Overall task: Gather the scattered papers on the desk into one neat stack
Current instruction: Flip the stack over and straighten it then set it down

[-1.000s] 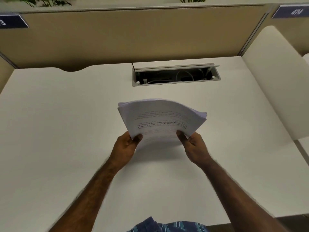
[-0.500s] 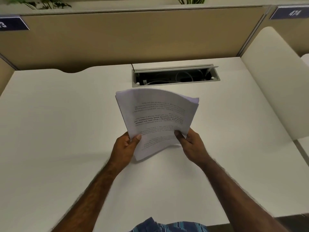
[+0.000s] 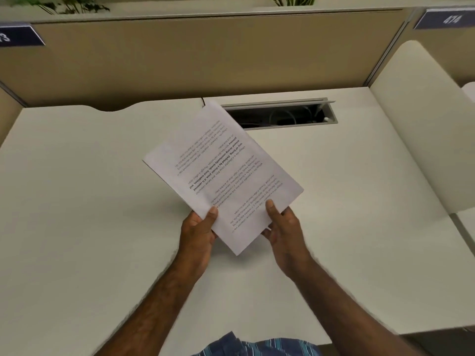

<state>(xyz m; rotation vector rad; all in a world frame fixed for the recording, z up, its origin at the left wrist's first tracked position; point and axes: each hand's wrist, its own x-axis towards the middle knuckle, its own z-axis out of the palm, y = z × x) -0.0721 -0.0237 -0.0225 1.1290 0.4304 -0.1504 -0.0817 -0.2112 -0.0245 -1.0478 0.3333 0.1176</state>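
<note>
Well, we see a wide white desk (image 3: 90,214) filling most of the view, w/ tan partition panels (image 3: 205,55) behind it and a white side divider (image 3: 416,129) at the right. Green plant leaves (image 3: 69,3) poke over the partition top. A recessed cable tray (image 3: 282,115) sits in the desk near the back edge, lid up, wires inside. A bit of blue striped cloth (image 3: 257,346) shows at the bottom edge.

Above the desk centre we find the paper stack (image 3: 223,173), held off the surface, rotated so one corner points at the tray and overlaps its left end. Edges look roughly squared.

The left hand (image 3: 198,235) clamps the stack's near-left edge, thumb on top, fingers underneath. The right hand (image 3: 285,229) pinches the near-right edge the same way, thumb on the top sheet.

Writing: top sheet has printed text, upside down to us; bold words "strong community bonds" are approx. legible. A blue sign (image 3: 447,19) top right reads "474"; another blue sign (image 3: 18,35) top left shows only a "3".
</note>
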